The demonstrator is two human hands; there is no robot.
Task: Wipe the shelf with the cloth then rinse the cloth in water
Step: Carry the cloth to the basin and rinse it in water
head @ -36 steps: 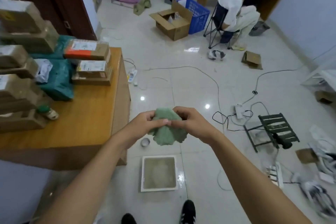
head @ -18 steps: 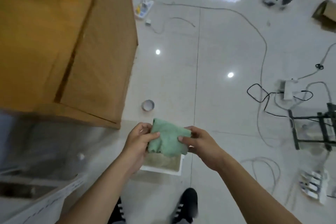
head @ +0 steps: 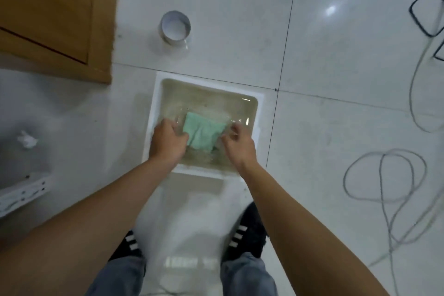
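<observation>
Cloth (head: 204,133) sunk in murky water, near half of basin (head: 158,94), long axis running hand to hand. Left hand (head: 168,142) fingers curled on left edge; right hand (head: 237,145) fingers pinch right corner. Both equally near; rinsing likely needs edges rubbed together.
</observation>
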